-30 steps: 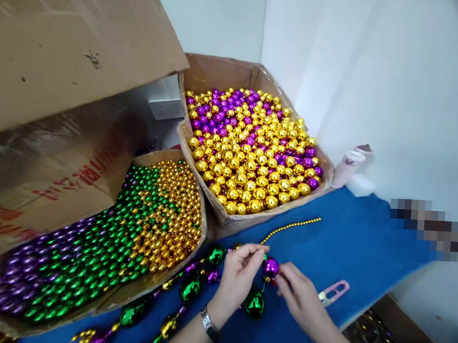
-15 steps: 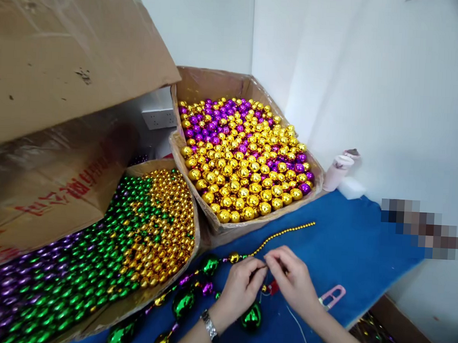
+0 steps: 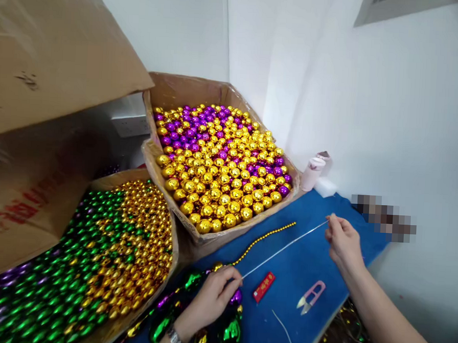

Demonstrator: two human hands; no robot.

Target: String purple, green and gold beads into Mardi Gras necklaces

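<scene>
A thin white string (image 3: 286, 244) is stretched straight between my two hands above the blue tabletop. My left hand (image 3: 212, 296) pinches its lower end, beside a necklace of large shiny green beads (image 3: 229, 334) with purple and gold ones. Farther right, my right hand (image 3: 344, 243) is closed on the other end. A strand of small gold beads (image 3: 264, 238) lies behind the string. In front of it are a small red packet (image 3: 264, 287) and pink-handled thread snips (image 3: 311, 297). A loose piece of white thread (image 3: 283, 329) curls near the table's front. My left hand hides part of the necklace.
Behind the table, a cardboard box (image 3: 158, 163) holds gold and purple balls. To the left, another carton (image 3: 174, 250) holds green, gold and purple beads, under a raised flap (image 3: 65, 71). A pale bottle (image 3: 312, 174) and white block (image 3: 325, 187) stand by the wall.
My hands were close together and have parted; the right one moved up and right, pulling the string taut. The red packet shows fully now. The view has turned slightly right.
</scene>
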